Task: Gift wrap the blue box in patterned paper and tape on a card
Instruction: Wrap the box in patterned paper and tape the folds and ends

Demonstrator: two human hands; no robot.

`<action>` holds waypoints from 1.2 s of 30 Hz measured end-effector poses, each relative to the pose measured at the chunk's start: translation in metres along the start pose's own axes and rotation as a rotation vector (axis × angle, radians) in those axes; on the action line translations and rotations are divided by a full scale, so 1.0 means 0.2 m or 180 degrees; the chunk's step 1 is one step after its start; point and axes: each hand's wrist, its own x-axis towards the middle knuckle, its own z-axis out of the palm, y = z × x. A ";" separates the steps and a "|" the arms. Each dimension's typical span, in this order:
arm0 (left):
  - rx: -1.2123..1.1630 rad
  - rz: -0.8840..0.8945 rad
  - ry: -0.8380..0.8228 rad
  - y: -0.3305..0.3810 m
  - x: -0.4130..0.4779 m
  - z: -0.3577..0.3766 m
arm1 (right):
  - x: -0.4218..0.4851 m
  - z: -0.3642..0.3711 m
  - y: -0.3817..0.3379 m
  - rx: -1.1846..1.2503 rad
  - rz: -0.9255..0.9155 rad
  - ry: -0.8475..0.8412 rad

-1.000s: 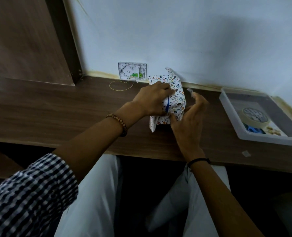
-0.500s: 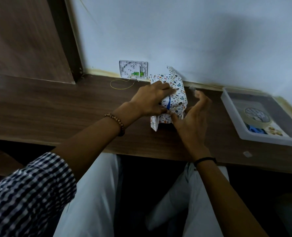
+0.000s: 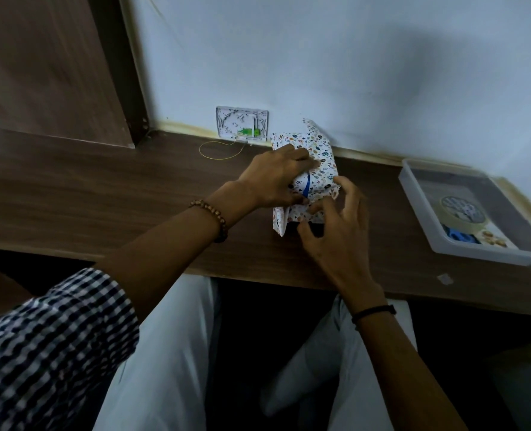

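Centre frame, against the wall: the blue box (image 3: 306,186) is mostly covered by patterned paper (image 3: 321,161), and only a blue sliver is shown at the seam. The paper is pressed down on top by the left hand (image 3: 273,178), fingers laid flat. The near flap is pinched by the right hand (image 3: 338,231). The ends are judged unfolded and untaped. The tape roll (image 3: 458,221) is seen in the tray (image 3: 412,188) at right. No card is attached yet.

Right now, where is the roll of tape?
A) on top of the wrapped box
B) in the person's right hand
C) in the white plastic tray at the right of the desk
C: the roll of tape lies inside the white plastic tray.
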 end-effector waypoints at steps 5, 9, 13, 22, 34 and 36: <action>0.0000 0.0007 0.0014 0.00 0.00 0.00 | 0.04 0.01 0.00 -0.0362 -0.0060 0.0035; 0.0001 0.0028 -0.0030 0.00 0.00 -0.01 | 0.06 0.02 -0.01 -0.0548 -0.0110 0.0060; 0.0029 0.0011 -0.0156 -0.01 0.01 -0.02 | 0.07 0.01 -0.02 -0.0538 -0.0109 0.0118; 0.0109 0.0024 -0.0262 0.00 0.02 -0.04 | 0.10 0.02 -0.01 -0.0560 -0.0139 0.0066; 0.0236 0.0131 -0.0425 -0.01 0.02 -0.04 | 0.11 0.02 -0.02 -0.0585 -0.0074 0.0112; 0.0218 0.0169 -0.0471 -0.02 0.02 -0.05 | 0.12 0.02 -0.02 -0.0554 -0.0065 0.0102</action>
